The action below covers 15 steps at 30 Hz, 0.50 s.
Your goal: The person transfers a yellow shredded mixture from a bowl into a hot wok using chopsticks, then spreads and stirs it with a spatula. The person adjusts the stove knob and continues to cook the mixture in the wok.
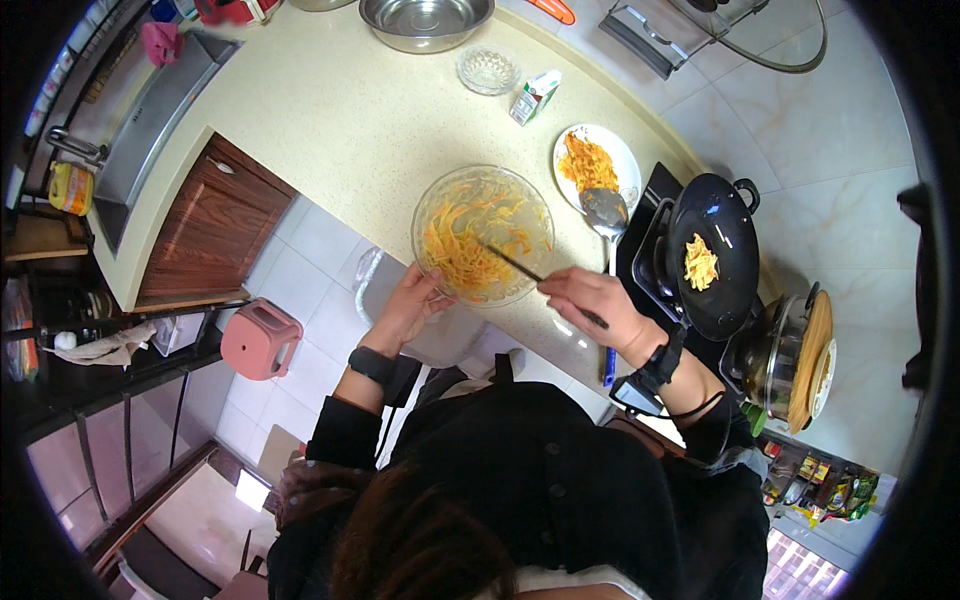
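A clear glass bowl [517,184] stands at the counter's front edge, holding battered vegetable shreds [461,255] in yellow and orange. My left hand [416,300] grips its near left rim. In my right hand [600,304] is a pair of dark chopsticks [517,262], their tips down among the shreds. To the right, a black wok [724,281] on the stove contains one small clump of shredded batter [700,262]. Between bowl and wok lies a white plate [630,165] of cooked orange shreds [589,161], with a metal spatula [606,210] resting on its near rim.
A small carton [535,97], a glass dish [488,70] and a steel basin [427,26] stand farther back. Beyond the wok is a lidded pot [772,356] topped by a wooden board [810,360]. The sink [161,112] is at left; a pink stool [259,337] stands on the floor.
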{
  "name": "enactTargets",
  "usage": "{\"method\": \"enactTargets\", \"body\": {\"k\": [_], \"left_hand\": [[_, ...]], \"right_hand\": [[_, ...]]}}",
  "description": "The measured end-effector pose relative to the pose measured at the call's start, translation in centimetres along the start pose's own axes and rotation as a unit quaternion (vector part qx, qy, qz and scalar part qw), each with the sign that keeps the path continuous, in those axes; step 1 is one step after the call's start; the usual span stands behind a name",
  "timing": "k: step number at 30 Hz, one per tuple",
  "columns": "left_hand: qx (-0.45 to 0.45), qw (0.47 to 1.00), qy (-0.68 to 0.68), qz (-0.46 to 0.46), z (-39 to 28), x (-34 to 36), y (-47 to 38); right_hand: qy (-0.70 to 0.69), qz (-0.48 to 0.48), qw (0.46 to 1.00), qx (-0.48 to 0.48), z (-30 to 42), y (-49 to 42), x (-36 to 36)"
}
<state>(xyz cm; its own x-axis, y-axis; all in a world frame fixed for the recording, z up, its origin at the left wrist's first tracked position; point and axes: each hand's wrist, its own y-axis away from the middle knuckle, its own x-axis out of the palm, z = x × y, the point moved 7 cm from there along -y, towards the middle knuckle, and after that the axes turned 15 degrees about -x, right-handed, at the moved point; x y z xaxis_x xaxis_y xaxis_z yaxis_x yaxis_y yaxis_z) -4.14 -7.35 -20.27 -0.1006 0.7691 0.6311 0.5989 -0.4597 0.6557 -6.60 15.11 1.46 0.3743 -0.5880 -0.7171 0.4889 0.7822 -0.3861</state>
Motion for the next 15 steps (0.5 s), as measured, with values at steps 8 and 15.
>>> {"method": "enactTargets", "body": {"k": [8, 15], "left_hand": [[0.008, 1.000, -0.010, -0.004, -0.3, 0.1, 0.3], [0.012, 1.000, -0.029, -0.002, -0.4, 0.1, 0.2]], "right_hand": [[-0.039, 0.035, 0.999, 0.000, 0.6, -1.2, 3.5], [-0.214, -0.215, 0.911, 0.280, -3.3, 2.5, 0.0]]}}
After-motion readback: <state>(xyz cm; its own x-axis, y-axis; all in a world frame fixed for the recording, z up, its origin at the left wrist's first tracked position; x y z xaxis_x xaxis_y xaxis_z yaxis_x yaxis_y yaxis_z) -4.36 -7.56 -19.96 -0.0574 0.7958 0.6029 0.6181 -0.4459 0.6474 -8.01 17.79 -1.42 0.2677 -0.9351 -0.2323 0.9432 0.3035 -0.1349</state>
